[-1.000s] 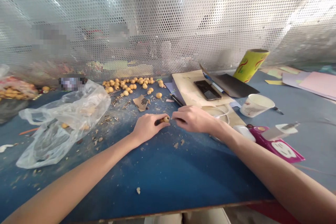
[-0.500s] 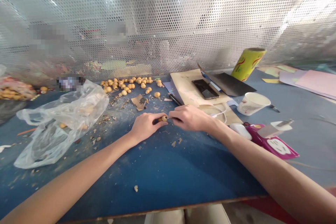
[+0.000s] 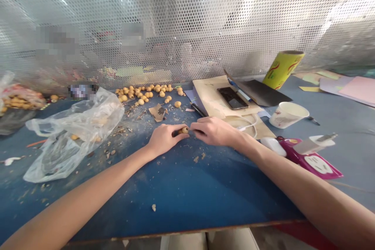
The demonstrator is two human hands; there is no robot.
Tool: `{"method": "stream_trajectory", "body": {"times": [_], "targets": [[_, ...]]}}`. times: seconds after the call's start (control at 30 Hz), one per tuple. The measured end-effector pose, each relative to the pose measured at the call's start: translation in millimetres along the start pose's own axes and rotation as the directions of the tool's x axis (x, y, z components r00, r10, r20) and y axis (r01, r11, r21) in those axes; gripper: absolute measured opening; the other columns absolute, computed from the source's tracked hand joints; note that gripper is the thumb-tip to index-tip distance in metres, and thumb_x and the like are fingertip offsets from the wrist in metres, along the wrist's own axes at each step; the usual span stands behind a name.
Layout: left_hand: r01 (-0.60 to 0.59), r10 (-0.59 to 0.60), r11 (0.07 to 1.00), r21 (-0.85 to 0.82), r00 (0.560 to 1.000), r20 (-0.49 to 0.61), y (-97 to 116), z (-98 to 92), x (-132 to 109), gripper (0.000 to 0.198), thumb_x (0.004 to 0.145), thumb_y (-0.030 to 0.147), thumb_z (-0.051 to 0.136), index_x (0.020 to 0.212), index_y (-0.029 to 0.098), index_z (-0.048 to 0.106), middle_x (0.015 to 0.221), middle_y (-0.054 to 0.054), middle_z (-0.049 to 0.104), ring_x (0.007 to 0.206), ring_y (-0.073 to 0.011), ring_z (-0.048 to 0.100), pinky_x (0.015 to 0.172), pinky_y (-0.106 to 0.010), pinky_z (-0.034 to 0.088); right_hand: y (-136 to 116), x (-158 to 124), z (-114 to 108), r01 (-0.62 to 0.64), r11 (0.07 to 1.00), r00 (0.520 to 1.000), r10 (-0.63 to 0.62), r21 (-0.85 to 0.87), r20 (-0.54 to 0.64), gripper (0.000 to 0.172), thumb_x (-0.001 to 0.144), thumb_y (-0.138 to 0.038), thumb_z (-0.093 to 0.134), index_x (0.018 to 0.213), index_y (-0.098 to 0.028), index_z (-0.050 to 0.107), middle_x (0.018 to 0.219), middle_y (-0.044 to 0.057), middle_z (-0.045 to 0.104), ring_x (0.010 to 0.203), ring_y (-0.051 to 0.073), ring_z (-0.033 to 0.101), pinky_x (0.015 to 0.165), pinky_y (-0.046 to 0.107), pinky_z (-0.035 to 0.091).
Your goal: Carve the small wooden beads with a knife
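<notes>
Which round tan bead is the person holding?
The bead between the left hand and right hand; the others lie loose, farther up the blue table.

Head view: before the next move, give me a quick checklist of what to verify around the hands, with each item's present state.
Tan bead on dark stick held in left hand: ok.
Right hand close beside the bead: ok.
Thin metal tip touching the bead: cannot tell.
Loose beads lying apart from both hands: ok.
Plastic bag apart from the left hand: ok.
</notes>
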State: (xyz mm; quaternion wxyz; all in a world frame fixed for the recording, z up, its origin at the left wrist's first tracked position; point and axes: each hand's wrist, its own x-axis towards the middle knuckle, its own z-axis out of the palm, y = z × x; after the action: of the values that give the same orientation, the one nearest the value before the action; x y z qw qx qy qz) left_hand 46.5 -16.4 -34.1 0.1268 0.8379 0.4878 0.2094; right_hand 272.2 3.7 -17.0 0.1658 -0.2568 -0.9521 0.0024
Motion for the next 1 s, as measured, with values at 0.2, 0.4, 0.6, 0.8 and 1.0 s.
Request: {"method": "stream_trajectory", "body": {"times": [0.2, 0.4, 0.6, 0.8, 1.0], "targets": [[0.015, -0.015, 1.000, -0.014, 1.000, 0.005, 0.2, -0.6, -0.3, 0.039, 0.090, 0.053, 0.055, 0.120, 0.032, 0.068, 0.078, 0.001, 0.072, 0.062, -0.0144, 0.060, 0.057, -0.023, 0.037, 1.3, -1.1, -0.5, -0.002, 1.000, 1.000, 0.002, -0.031, -0.004, 0.020, 0.097, -0.022, 0.042, 0.095, -0.015, 0.061, 0.071, 0.002, 0.055, 0.062, 0.012, 0.045, 0.060, 0.025, 0.030], [0.021, -0.021, 0.999, -0.024, 1.000, 0.013, 1.5, -1.7, -0.4, 0.039, 0.090, 0.053, 0.054, 0.118, 0.030, 0.069, 0.072, 0.001, 0.070, 0.060, -0.0139, 0.058, 0.058, -0.023, 0.037, 4.4, -4.6, -6.8, 0.016, 0.999, 1.000, -0.015, -0.036, 0.022, 0.021, 0.097, -0.022, 0.042, 0.093, -0.016, 0.062, 0.070, 0.003, 0.056, 0.063, 0.013, 0.046, 0.061, 0.025, 0.031], [0.004, -0.004, 1.000, -0.026, 1.000, 0.000, -0.9, 1.2, -0.1, 0.039, 0.090, 0.052, 0.055, 0.118, 0.030, 0.069, 0.071, 0.001, 0.070, 0.059, -0.0135, 0.057, 0.056, -0.023, 0.035, 2.2, -4.4, -2.0, 0.008, 0.999, 1.000, -0.009, -0.042, -0.014, 0.024, 0.098, -0.023, 0.041, 0.097, -0.014, 0.063, 0.071, 0.004, 0.056, 0.063, 0.013, 0.047, 0.061, 0.025, 0.032], [-0.037, 0.037, 0.999, -0.015, 0.999, -0.019, -0.1, 0.9, -0.5, 0.035, 0.091, 0.050, 0.055, 0.118, 0.032, 0.069, 0.080, 0.002, 0.073, 0.064, -0.0143, 0.061, 0.058, -0.024, 0.036, 1.1, -6.6, -7.6, 0.035, 0.999, 0.999, -0.035, -0.023, -0.015, 0.025, 0.098, -0.021, 0.041, 0.103, -0.015, 0.064, 0.074, 0.005, 0.058, 0.067, 0.014, 0.051, 0.064, 0.025, 0.037], [-0.048, 0.048, 0.999, 0.008, 0.999, -0.019, -0.2, 1.4, -0.5, 0.036, 0.092, 0.049, 0.055, 0.120, 0.031, 0.068, 0.084, 0.000, 0.074, 0.067, -0.0151, 0.062, 0.059, -0.024, 0.036, 3.8, -6.5, 1.3, 0.053, 0.999, 0.997, -0.052, 0.003, -0.059, 0.026, 0.099, -0.021, 0.040, 0.103, -0.014, 0.065, 0.076, 0.006, 0.058, 0.070, 0.015, 0.052, 0.065, 0.026, 0.040]]}}
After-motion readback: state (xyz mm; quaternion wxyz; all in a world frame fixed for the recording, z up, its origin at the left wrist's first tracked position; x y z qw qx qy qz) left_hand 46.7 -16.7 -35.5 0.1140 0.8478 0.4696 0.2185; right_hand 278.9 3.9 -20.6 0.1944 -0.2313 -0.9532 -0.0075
